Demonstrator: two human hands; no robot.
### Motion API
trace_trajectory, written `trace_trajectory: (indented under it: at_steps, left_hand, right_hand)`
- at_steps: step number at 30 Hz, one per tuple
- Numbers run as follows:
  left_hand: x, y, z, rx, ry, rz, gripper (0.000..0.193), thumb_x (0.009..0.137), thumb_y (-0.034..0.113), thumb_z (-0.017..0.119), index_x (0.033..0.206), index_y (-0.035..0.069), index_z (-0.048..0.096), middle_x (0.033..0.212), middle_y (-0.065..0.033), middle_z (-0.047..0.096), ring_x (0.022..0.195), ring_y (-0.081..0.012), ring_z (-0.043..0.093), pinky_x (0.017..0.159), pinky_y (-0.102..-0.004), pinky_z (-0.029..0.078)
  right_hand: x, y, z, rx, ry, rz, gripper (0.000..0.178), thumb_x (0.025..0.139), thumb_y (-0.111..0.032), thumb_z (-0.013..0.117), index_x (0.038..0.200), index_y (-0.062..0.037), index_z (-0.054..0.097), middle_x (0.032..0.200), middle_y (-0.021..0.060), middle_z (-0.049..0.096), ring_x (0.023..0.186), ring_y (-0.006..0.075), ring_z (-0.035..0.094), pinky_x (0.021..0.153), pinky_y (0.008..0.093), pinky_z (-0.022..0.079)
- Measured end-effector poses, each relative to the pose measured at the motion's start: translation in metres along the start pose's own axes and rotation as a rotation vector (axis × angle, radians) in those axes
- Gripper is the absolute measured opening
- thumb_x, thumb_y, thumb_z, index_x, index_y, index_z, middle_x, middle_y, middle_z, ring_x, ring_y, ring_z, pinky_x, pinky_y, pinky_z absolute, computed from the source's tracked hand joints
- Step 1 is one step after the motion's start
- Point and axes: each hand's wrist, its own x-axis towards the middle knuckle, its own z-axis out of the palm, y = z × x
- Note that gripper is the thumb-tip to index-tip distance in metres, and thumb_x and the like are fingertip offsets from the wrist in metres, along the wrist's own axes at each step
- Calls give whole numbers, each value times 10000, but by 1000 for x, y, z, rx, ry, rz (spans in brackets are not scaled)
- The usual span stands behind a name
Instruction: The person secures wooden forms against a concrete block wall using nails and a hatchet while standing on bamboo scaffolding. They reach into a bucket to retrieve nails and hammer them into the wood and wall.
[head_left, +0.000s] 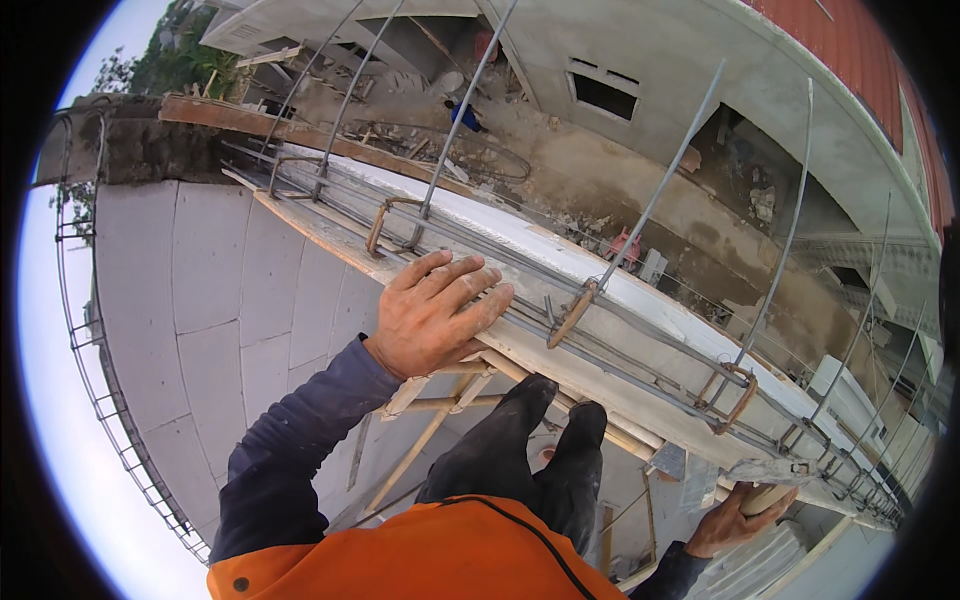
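My left hand (pixel 440 305) lies palm down over the near edge of a long wooden formwork board (pixel 570 355), its fingers stretched and slightly apart. Part of its thumb is hidden beneath. Along the board runs a bundle of steel reinforcing bars (pixel 640 345), with rusty bent stirrups (pixel 570 318) around them. At the lower right, my right hand (pixel 745 520) is closed around the tan handle of a tool. The tool's dusty grey head (pixel 770 470) sits against the board's near side; its exact kind is unclear.
Tall rebar rods (pixel 665 175) rise beyond the board. White foam-like strip (pixel 520 238) lines its far side. Below are bamboo poles (pixel 425 455) and my legs (pixel 510 440). A pale block wall (pixel 205 270) stands left. Far down, someone in blue (pixel 465 117) is in the rubble-strewn yard (pixel 570 170).
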Motion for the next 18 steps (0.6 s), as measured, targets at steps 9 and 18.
trace_trajectory:
  at_steps: [9, 18]
  left_hand:
    - [-7, 1, 2, -34, -22, -23, 738, 688, 383, 889, 1371, 207, 672, 1275, -35, 724, 1267, -256, 681, 1111, -471, 485]
    - [-6, 2, 1, -39, -23, -29, 776, 683, 409, 898, 1393, 208, 657, 1258, -31, 721, 1265, -262, 678, 1099, -477, 492]
  right_hand:
    - [3, -7, -1, 7, 6, -31, 760, 958, -94, 761, 1638, -91, 422, 1662, 173, 426, 1524, 336, 430, 1239, 482, 432]
    - [4, -5, -4, 32, -31, 24, 768, 948, -98, 765, 1633, -64, 421, 1665, 183, 421, 1528, 333, 422, 1245, 479, 407]
